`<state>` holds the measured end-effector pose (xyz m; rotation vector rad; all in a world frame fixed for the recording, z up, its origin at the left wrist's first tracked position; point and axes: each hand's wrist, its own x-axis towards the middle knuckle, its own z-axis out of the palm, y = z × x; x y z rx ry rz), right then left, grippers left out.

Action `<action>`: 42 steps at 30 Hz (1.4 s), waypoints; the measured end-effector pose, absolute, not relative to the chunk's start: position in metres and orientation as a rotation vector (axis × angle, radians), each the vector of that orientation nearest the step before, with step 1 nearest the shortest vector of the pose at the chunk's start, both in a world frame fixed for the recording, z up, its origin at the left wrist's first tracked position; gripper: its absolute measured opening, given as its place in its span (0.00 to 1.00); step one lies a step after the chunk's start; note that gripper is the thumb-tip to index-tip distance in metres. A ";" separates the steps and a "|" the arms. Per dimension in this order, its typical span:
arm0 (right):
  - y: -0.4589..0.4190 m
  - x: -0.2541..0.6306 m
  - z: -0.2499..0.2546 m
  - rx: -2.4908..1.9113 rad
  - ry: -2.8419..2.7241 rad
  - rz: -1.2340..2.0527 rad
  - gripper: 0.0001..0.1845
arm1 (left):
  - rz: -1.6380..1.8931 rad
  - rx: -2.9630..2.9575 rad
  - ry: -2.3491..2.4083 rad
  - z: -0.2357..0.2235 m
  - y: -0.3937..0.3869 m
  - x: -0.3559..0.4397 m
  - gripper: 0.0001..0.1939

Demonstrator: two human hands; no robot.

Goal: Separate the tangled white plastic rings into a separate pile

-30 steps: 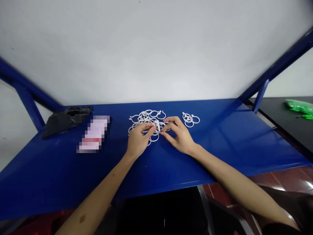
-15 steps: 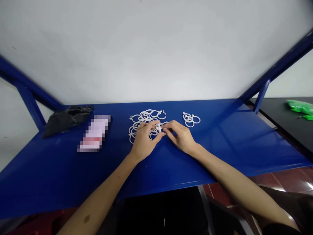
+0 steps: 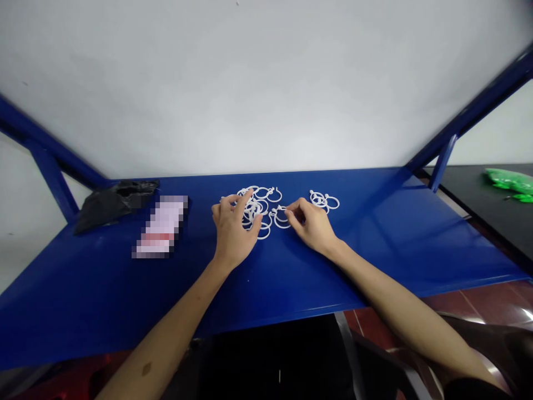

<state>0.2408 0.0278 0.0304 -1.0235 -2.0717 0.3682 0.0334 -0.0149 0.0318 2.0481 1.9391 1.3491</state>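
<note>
Several white plastic rings with small knobs, like shower curtain rings, lie in a loose pile [image 3: 263,194] on the blue table. My left hand [image 3: 234,230] is over the pile's left and front part, thumb and fingers spread apart with nothing gripped. My right hand [image 3: 312,225] is closed in a pinch at the edge of a white ring [image 3: 281,226] just right of the pile. Its fingertips partly hide that ring. A smaller group of white rings [image 3: 332,203] lies beyond my right hand, partly covered by it.
On the left of the blue table [image 3: 375,222] are a crumpled black plastic bag [image 3: 108,205] and a flat, pixelated pinkish item [image 3: 162,225]. A white wall [image 3: 266,111] rises behind. Blue metal braces [image 3: 443,161] stand at both ends. A green package [image 3: 510,182] rests on a dark surface to the right.
My left hand has let go of the small white piece both hands were holding and moved left over the pile, fingers spreading. My right hand has shifted slightly right with a ring at its fingertips.
</note>
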 end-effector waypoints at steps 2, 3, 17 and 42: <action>0.025 0.238 0.030 -1.036 -2.033 0.401 0.04 | 1.370 2.097 1.931 0.034 -0.016 0.036 0.17; 0.023 0.236 0.030 -1.030 -2.020 0.415 0.05 | 1.369 2.133 1.879 0.034 -0.017 0.037 0.13; 0.002 0.227 0.030 -0.717 -2.072 0.486 0.06 | 1.422 2.010 1.554 0.024 -0.027 0.041 0.06; 0.069 0.289 0.028 -1.318 -2.313 -0.068 0.17 | 1.149 2.413 1.782 0.016 -0.014 0.029 0.08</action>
